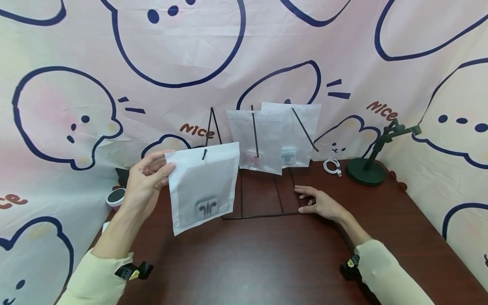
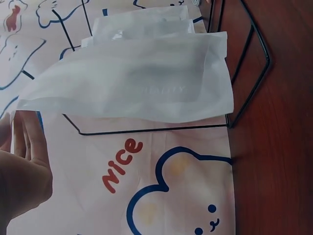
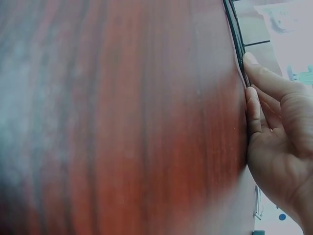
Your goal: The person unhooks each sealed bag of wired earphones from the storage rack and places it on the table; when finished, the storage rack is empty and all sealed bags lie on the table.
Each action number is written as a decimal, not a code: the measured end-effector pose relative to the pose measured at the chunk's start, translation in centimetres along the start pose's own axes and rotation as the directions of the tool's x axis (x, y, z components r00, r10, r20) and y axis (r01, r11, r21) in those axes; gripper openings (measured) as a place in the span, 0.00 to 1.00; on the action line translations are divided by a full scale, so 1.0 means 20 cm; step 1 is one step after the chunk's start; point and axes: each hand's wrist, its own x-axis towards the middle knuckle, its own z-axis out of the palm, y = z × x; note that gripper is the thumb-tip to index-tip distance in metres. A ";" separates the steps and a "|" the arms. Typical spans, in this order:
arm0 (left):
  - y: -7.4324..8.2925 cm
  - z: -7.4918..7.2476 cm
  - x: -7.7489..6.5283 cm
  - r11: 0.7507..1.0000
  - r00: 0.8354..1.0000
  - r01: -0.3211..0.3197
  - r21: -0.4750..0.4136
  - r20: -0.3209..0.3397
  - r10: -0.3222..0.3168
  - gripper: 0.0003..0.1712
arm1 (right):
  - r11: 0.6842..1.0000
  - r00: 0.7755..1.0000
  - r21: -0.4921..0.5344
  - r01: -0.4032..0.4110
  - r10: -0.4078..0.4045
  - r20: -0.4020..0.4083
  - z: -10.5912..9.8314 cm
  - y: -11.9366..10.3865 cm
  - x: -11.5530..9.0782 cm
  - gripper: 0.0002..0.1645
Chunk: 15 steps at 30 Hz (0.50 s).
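Note:
My left hand [image 1: 146, 178] pinches the upper left edge of a white frosted zip pouch [image 1: 202, 186] with earphones showing through its lower front. A prong's dark tip pokes out through the pouch's top. The prong belongs to a black wire display rack [image 1: 263, 216] standing on the table. Two more white pouches, one nearer [image 1: 263, 135] and one behind it [image 1: 305, 123], hang from prongs on the right. At the front right corner of the rack's base, my right hand [image 1: 318, 203] holds the wire between thumb and fingers. The left wrist view shows the held pouch [image 2: 146, 83] from above.
A dark green stand [image 1: 366, 171] with a jointed arm is at the back right of the brown table [image 1: 236, 262]. Beside it lies a coiled white cable [image 1: 332, 166]. A small round-topped item [image 1: 116, 195] sits behind my left forearm. Patterned cloth [image 1: 179, 55] hangs behind.

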 end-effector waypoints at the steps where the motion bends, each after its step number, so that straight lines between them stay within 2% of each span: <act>1: 0.00 0.00 -0.02 1.000 1.000 0.002 0.000 0.000 -0.002 0.20 | 1.000 1.000 -0.003 -0.003 0.003 0.003 0.00 0.00 0.00 0.45; 8: 0.01 -0.05 -0.10 0.999 0.998 -0.036 -0.038 0.040 0.037 0.19 | 1.000 1.000 -0.006 -0.006 0.006 0.002 0.01 0.01 0.00 0.44; 13: 0.04 -0.08 -0.12 0.993 0.993 -0.084 -0.081 0.079 0.091 0.19 | 1.000 1.000 0.001 -0.006 0.006 -0.005 0.01 0.01 0.00 0.44; 15: 0.05 -0.10 -0.13 0.992 0.991 -0.104 -0.071 0.080 0.110 0.19 | 1.000 1.000 0.004 -0.005 0.005 -0.006 0.00 0.00 0.00 0.44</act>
